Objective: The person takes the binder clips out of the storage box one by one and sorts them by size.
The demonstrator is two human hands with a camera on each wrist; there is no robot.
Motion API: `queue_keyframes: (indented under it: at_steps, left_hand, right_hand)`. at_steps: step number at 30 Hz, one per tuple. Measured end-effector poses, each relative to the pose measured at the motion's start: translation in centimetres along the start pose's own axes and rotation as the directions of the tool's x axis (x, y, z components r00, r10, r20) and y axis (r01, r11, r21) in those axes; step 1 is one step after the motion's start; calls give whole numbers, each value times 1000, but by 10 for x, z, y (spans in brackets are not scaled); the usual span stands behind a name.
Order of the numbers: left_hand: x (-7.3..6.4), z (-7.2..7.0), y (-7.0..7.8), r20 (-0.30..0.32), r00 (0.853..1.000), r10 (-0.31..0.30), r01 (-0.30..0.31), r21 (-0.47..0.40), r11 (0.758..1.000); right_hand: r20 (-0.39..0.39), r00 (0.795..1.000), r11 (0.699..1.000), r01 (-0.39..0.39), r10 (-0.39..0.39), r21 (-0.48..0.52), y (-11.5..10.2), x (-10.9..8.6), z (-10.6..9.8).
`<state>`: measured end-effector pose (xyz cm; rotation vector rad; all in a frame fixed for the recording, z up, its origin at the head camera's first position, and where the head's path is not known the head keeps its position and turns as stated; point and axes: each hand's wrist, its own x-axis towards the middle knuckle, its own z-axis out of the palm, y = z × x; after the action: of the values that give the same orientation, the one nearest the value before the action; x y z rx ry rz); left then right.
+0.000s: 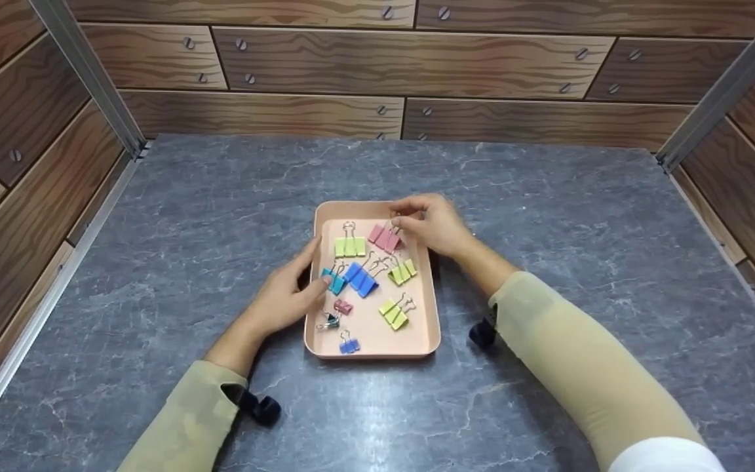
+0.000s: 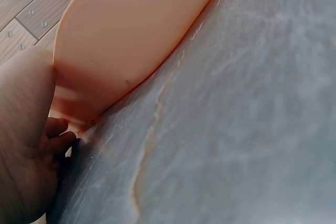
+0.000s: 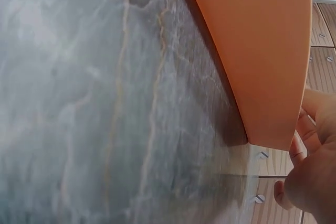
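A shallow peach tray point(image 1: 410, 341) lies on the tabletop with several binder clips in it. At its far right corner, my right hand point(image 1: 440, 226) pinches the wire handles of a large pink binder clip point(image 1: 384, 237) between thumb and forefinger. My left hand point(image 1: 286, 295) grips the tray's left side, thumb over the rim by a teal binder clip point(image 1: 335, 280), other fingers along the outer wall. A blue binder clip point(image 1: 361, 280) lies mid-tray. Lime clips are at the far left point(image 1: 350, 247) and the right side. The left wrist view shows the tray's outer wall point(image 2: 131, 19) beside my hand.
Near the tray's front left lie a small pink clip point(image 1: 343, 307), a small dark teal clip point(image 1: 331, 320) and a small blue clip point(image 1: 349, 345). The grey marbled tabletop point(image 1: 548, 216) surrounds the tray. Wood-patterned panels point(image 1: 410, 62) stand behind and at both sides.
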<state>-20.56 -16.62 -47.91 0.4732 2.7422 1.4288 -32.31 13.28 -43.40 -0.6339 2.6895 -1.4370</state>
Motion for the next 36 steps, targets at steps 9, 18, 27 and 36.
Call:
queue_keyframes:
  at_steps: [9, 18, 27, 36]
  left_hand:
    - [2, 0, 2, -9, 1000, -13, 13, -10, 1000]
    - [5, 2, 2, -12, 1000, -6, 6, -5, 1000]
    - [4, 4, -1, -9, 1000, 3, -3, -30, 1000]
    - [2, 1, 0, -4, 1000, -13, 13, -5, 1000]
  right_hand:
    - [-52, 998, 1000, -24, 25, 19, -6, 1, 4]
    - [-96, 995, 998, 7, -1, 65, -12, 2, -4]
    - [-152, 988, 985, 17, 10, 173, -16, -4, -31]
    - [-185, 981, 988, -23, 52, 155, -8, -15, -62]
